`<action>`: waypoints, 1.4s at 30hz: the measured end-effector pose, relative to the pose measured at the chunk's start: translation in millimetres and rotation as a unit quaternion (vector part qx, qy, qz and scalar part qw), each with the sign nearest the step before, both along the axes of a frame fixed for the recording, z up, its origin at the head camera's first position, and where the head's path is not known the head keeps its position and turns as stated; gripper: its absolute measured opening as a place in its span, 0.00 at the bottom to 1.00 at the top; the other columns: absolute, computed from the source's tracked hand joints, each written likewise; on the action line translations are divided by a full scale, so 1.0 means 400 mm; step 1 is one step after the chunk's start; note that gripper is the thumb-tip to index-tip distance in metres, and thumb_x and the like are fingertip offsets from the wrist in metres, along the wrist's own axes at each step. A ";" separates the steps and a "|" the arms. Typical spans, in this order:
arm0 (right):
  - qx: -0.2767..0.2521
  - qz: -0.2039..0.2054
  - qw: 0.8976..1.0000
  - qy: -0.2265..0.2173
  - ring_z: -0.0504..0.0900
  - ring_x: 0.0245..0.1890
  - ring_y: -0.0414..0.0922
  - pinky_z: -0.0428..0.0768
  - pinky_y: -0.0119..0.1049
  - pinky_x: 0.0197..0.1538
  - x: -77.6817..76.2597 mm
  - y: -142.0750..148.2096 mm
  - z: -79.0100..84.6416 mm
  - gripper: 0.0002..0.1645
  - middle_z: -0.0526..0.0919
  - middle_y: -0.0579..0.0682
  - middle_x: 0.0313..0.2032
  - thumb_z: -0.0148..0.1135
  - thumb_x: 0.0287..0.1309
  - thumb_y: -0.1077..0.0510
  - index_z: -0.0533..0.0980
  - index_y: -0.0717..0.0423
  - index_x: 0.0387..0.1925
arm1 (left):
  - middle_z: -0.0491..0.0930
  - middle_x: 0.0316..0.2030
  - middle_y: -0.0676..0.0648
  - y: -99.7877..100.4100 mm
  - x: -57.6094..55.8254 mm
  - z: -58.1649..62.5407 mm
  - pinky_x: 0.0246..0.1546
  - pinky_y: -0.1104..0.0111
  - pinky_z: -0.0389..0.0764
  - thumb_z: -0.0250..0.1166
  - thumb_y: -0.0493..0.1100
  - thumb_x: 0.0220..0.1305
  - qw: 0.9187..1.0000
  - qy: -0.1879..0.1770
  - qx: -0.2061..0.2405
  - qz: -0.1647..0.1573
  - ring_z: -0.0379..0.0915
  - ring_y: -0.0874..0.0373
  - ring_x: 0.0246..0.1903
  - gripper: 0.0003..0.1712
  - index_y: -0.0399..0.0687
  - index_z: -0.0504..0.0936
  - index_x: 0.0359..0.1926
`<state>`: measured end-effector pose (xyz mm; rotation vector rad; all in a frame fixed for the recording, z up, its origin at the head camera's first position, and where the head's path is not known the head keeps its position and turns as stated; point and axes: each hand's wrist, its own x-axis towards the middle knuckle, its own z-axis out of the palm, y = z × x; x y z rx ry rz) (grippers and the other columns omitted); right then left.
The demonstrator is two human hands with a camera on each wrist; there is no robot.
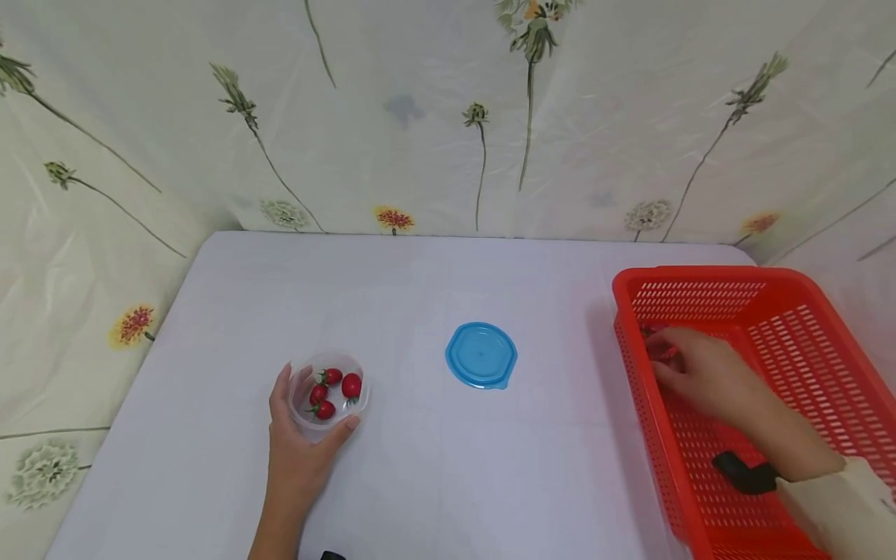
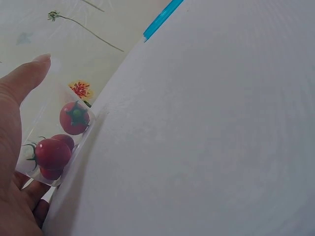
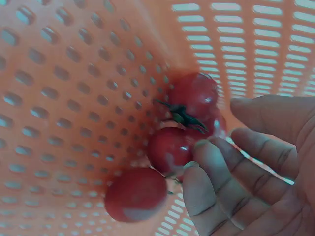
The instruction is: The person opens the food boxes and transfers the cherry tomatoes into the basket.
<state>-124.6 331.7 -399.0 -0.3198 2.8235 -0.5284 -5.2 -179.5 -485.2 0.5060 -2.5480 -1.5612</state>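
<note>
- inside the red basket [image 1: 707,272], the right hand [image 1: 710,373] has loosely bent fingers right at some tomatoes [image 3: 169,149], thumb apart, none gripped
- the left hand [image 1: 299,449] curls round a clear cup [image 1: 338,397] holding four small tomatoes [image 1: 351,385]
- between cup and basket, a blue lid [image 1: 481,355] lies on the white table [image 1: 448,474]

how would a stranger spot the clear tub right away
On the white table, look left of the red basket, past the blue lid. There, the left hand grips the round tub of tomatoes. Unlike lid and basket, it is colourless.
</note>
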 end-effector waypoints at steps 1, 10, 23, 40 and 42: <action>0.002 0.001 1.000 0.009 0.83 0.31 0.46 0.88 0.47 0.32 -0.001 0.002 0.006 0.27 0.86 0.58 0.40 0.78 0.58 0.58 0.78 0.65 0.55 | 0.62 0.77 0.53 0.000 0.000 -0.001 0.67 0.31 0.63 0.82 0.53 0.55 1.000 0.000 0.001 0.001 0.54 0.49 0.77 0.66 0.68 0.45 0.83; 0.016 -0.030 0.994 0.104 0.83 0.39 0.61 0.85 0.63 0.37 0.003 0.007 0.130 0.25 0.84 0.65 0.46 0.73 0.64 0.56 0.78 0.64 0.57 | 0.62 0.77 0.55 -0.005 -0.002 -0.005 0.69 0.31 0.60 0.82 0.53 0.55 1.000 -0.001 0.008 0.000 0.53 0.51 0.77 0.66 0.67 0.46 0.83; -0.034 0.116 0.984 0.134 0.85 0.52 0.53 0.88 0.50 0.47 -0.007 -0.229 0.311 0.33 0.84 0.53 0.58 0.75 0.63 0.55 0.77 0.51 0.68 | 0.62 0.77 0.54 -0.003 0.001 0.013 0.69 0.29 0.56 0.82 0.54 0.55 1.000 -0.013 0.005 0.003 0.52 0.50 0.77 0.66 0.69 0.45 0.83; -0.070 0.394 0.916 0.000 0.76 0.68 0.47 0.74 0.42 0.70 -0.017 -0.686 0.221 0.32 0.77 0.52 0.69 0.63 0.75 0.52 0.70 0.58 0.74 | 0.63 0.77 0.56 0.002 0.004 -0.002 0.69 0.28 0.54 0.83 0.54 0.53 1.000 0.004 0.000 0.013 0.54 0.51 0.77 0.67 0.70 0.46 0.83; -0.083 0.414 0.906 0.003 0.77 0.67 0.47 0.74 0.39 0.70 -0.020 -0.731 0.198 0.31 0.78 0.52 0.68 0.62 0.75 0.52 0.71 0.59 0.73 | 0.63 0.76 0.56 0.002 0.002 -0.003 0.70 0.29 0.54 0.83 0.52 0.53 1.000 0.015 0.005 0.008 0.54 0.51 0.77 0.67 0.68 0.47 0.83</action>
